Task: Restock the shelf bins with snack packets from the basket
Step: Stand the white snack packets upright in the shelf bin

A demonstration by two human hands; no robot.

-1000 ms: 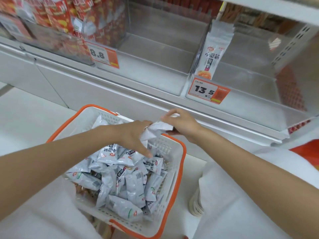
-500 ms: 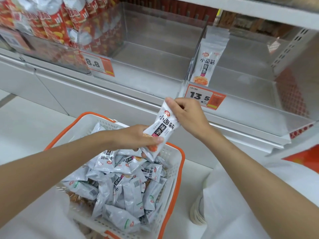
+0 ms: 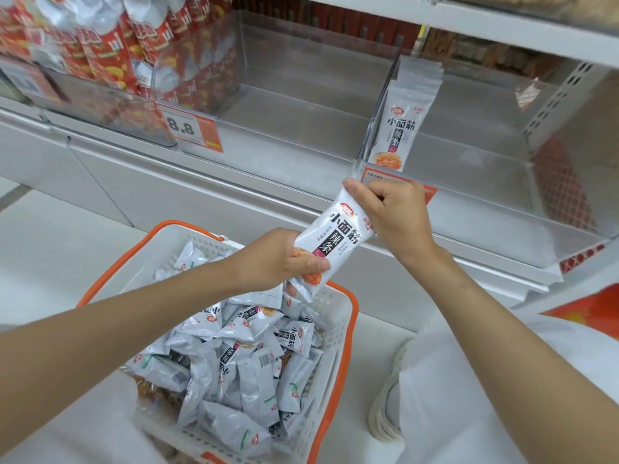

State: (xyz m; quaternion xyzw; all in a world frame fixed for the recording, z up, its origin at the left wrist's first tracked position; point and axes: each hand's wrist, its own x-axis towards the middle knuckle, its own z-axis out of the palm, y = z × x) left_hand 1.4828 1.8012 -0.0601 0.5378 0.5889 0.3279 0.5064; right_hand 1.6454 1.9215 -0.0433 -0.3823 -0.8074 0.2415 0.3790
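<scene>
A white metal shelf (image 3: pixel 234 182) carries clear, glossy plastic bins (image 3: pixel 485 169), the one at 2 o'clock holding a few flat silver-white packs (image 3: pixel 400 128) stood upright against its left wall, with crinkly red bags (image 3: pixel 100 45) at 11 o'clock. Above the far rim of the white lattice basket (image 3: pixel 351 316) with orange trim, a long, smooth pillow-shaped packet (image 3: pixel 338 236) slants from 7 to 1 o'clock, the left hand (image 3: pixel 278 259) curled round its lower end and the right hand (image 3: pixel 392 212) pinching its top corner. At 6 o'clock the basket is heaped with jumbled, crumpled foil packets (image 3: pixel 241 363).
</scene>
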